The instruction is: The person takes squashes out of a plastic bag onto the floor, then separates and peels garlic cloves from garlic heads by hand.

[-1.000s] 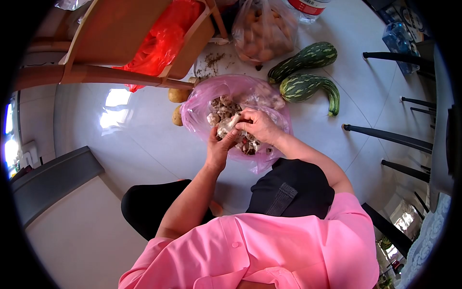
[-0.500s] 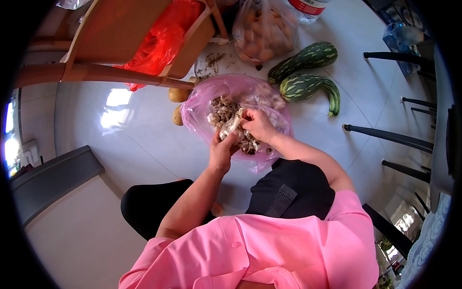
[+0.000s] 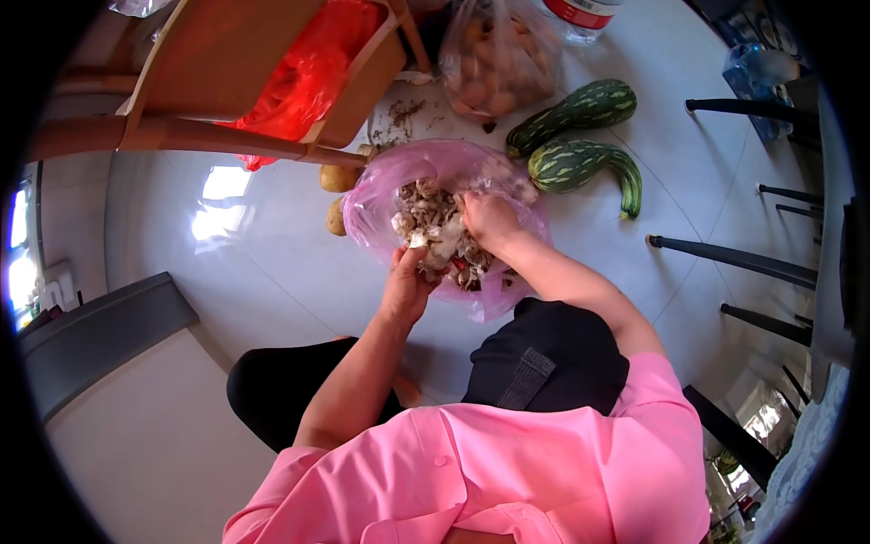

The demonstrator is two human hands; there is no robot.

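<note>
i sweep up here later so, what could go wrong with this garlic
Papery skin from the garlic in the left hand might drift onto the floor, as the soft pink bag lies spread open on it. The bag could also sag, letting garlic roll out beside the striped squashes.

The single head-worn camera faces forward and steeply down, from close above the pink shirt [image 3: 535, 471] toward the tiled floor [image 3: 290, 227]

right fingers [image 3: 468, 205]: partly hidden | red-labelled bottle [image 3: 581, 13]: cut off, top edge
</note>
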